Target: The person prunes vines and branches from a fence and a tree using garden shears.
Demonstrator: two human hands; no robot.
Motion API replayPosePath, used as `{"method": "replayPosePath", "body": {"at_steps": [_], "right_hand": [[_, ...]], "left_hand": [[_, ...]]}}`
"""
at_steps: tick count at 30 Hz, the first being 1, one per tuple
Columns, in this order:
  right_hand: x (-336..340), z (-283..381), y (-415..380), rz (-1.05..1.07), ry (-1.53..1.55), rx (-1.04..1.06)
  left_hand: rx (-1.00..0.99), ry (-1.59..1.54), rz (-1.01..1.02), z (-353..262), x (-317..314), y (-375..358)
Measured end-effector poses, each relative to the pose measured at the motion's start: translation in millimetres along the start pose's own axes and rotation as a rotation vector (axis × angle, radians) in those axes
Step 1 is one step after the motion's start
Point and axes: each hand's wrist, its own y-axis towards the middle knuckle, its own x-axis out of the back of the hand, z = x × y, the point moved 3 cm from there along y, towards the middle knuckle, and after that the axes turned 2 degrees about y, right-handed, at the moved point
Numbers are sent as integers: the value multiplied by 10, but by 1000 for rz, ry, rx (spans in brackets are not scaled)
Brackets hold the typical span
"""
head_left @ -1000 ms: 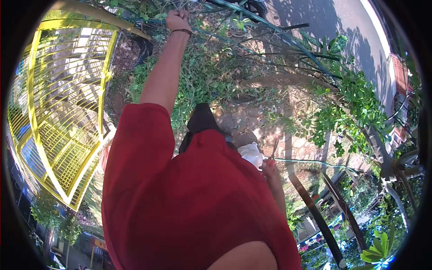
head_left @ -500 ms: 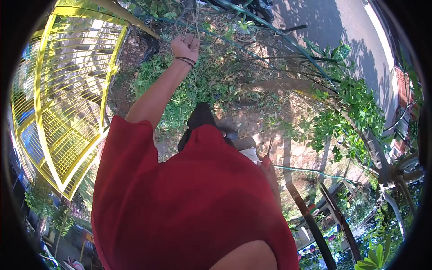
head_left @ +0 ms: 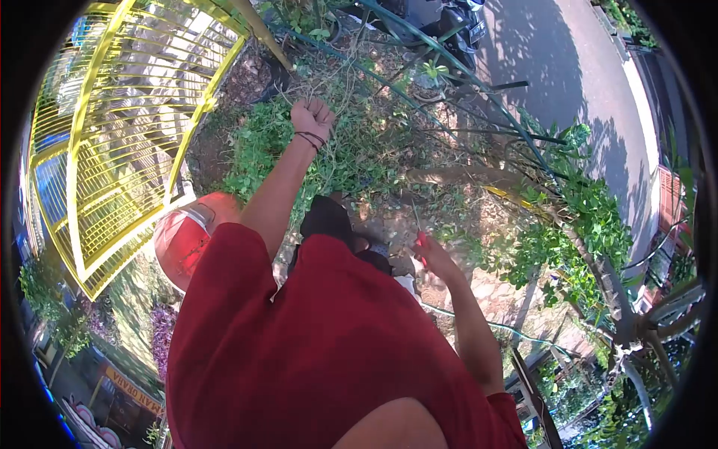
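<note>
Head view, and here's the left hand stretched out over the greenery, fingers curled closed, apparently round thin stems that run out past the knuckles; the exact grip is too small to tell. Over to the right hand: fingers wrapped round the red handle of what look like scissors, blade pointing forward, clear of the fingers, probably so the point faces away from the body. The handle sits inside those fingers; the stems lie at and beyond the left fingertips, well apart from the blade.
</note>
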Motion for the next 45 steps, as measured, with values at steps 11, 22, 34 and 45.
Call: {"method": "replayPosePath", "body": {"at_steps": [11,22,34,45], "right_hand": [[635,2648,2435,20,-394,206],[521,3341,3332,66,-490,227],[710,3186,3231,75,-432,254],[434,3315,2947,-70,-671,266]], "left_hand": [[-106,-107,-116,-148,503,143],[-126,-73,-54,31,578,162],[-127,57,-129,-19,854,284],[-109,220,-112,19,1073,217]]}}
